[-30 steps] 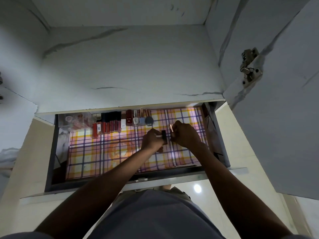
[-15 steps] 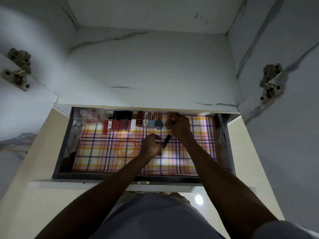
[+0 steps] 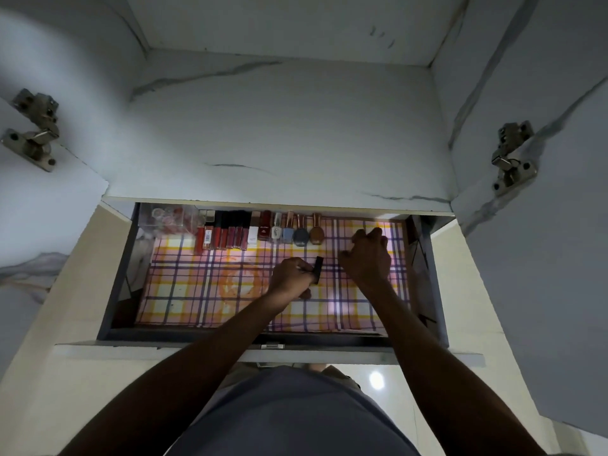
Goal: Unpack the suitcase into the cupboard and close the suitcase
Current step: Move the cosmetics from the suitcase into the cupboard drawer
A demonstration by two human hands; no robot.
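Note:
An open cupboard drawer [image 3: 118, 278] with a plaid liner [image 3: 197, 291] lies below me. Along its back stands a row of cosmetics: red lip-gloss tubes [image 3: 223, 236], nail-polish bottles [image 3: 289, 233] and, at the right end, a brown bottle with a copper cap [image 3: 316, 233]. My left hand [image 3: 291, 278] hovers over the middle of the liner and pinches a small black stick-shaped item [image 3: 317, 269]. My right hand [image 3: 368, 255] is to the right of the row, fingers curled, with nothing visible in it. The suitcase is out of view.
A clear plastic box of small round items [image 3: 167, 217] sits in the drawer's back left corner. A white marbled shelf [image 3: 279, 136] overhangs the drawer's back. Two open cupboard doors with metal hinges [image 3: 34, 130] [image 3: 511, 158] flank me.
My right hand set the copper-capped brown bottle at the right end of the row, then drew back to the right. My left hand kept the black item and stayed nearly still.

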